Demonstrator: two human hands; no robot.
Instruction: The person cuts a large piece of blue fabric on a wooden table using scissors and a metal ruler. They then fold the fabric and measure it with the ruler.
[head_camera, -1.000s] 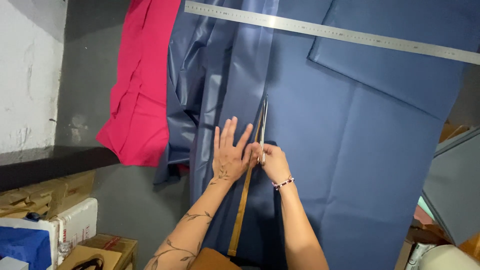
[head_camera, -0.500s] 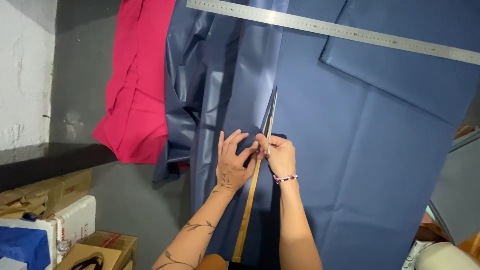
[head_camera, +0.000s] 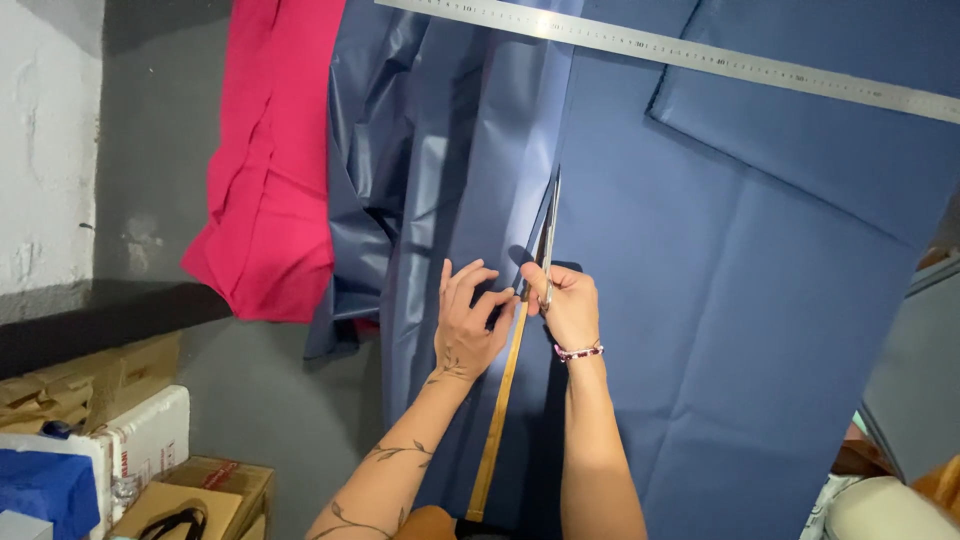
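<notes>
Head view: scissors (head_camera: 548, 235) project beyond right hand (head_camera: 568, 308).

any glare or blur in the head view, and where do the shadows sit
Head view: soft sheen streaks on the folded blue fabric at left; mild glare on the metal ruler; a small shadow beside the scissors above the right hand; the left hand is sharp; lower corners dim.

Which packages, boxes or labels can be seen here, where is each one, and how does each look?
White box: lower left, blocky, a small red printed mark on its side.
Brown cardboard boxes: far left, behind the white box, flattened and worn.
Cardboard carton: bottom left, tan, red tape on its edge, a black strap on top.
Blue bundle: bottom left corner, soft and crumpled.
No screens or signs are in view.
</notes>
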